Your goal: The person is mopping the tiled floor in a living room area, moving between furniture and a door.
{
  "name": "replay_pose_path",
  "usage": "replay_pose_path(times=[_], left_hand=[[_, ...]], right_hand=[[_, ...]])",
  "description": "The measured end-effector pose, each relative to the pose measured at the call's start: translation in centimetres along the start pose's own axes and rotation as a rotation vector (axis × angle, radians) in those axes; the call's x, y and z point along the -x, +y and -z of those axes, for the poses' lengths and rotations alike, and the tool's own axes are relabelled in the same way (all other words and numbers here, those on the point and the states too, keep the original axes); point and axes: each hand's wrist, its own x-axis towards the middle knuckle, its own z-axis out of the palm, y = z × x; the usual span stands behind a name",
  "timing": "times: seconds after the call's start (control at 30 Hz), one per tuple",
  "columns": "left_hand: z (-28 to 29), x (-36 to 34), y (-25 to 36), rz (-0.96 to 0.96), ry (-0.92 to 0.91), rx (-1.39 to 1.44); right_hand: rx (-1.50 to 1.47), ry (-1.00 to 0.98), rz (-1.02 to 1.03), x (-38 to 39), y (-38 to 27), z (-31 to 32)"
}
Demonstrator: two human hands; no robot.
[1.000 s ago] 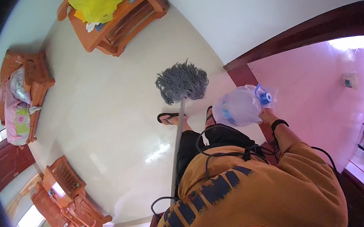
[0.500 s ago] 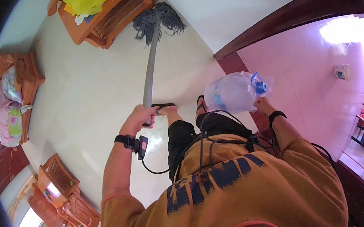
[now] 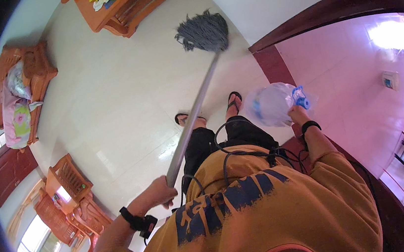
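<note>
Gripping mop handle point(image 3: 194, 117) in left hand point(image 3: 158, 192), slanting forward-right to mop head point(image 3: 204, 31); grasping translucent container point(image 3: 270, 105) in right hand point(image 3: 300, 114), right of handle.

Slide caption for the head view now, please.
Left hand grips a mop pole with a shaggy grey head; right hand holds a translucent plastic jug near its blue top.

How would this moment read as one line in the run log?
left hand: grips mop handle | right hand: holds translucent jug with blue top | mop head: on pale floor
</note>
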Motion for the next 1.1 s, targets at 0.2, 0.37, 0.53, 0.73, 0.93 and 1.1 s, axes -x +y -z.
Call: replay_pose_path(times=[0.2, 0.37, 0.53, 0.73, 0.93, 1.1], left_hand=[[5.5, 1.8, -6.7, 0.058, -0.003, -0.346], [14.0, 0.4, -14.6, -0.163, 0.65, -0.885], [16.6, 1.2, -23.4, -0.098, 0.799, -0.762], [12.5, 2.4, -35.9, 0.219, 0.816, -0.633], [2.6, 5.4, -44.5, 0.488, 0.702, -0.328], [-5.4, 7.9, -46.6, 0.647, 0.611, -0.105]], right_hand=[[0.029, 0.09, 0.06, -0.3, -1.6, -2.2], [0.162, 0.101, 0.069, -0.2, -7.8, -2.6], [0.289, 0.173, 0.201, -0.9, -16.6, -2.4], [0.374, 0.199, 0.294, -4.8, -24.4, -2.6], [0.533, 0.204, 0.464, -6.5, -35.4, -0.9], [0.54, 0.296, 0.6, -10.3, -42.9, 1.2]])
